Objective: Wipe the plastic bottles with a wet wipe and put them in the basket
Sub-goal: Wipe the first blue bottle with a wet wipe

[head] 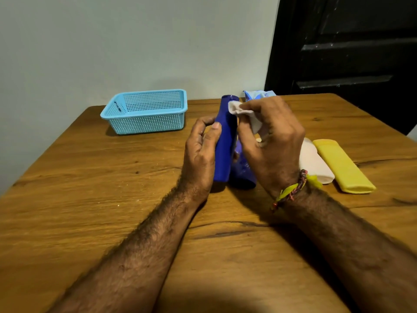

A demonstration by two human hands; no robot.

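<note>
1 head-worn view, forward and down over a wooden table (94, 199), close above both forearms.

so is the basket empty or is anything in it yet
Empty as far as shows: only bare mesh is visible inside the basket; its near floor is hidden.

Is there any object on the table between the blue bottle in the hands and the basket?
Nothing visible. The blue bottle stands right of the blue basket, with only bare wooden table between them; the basket looks empty.
</note>
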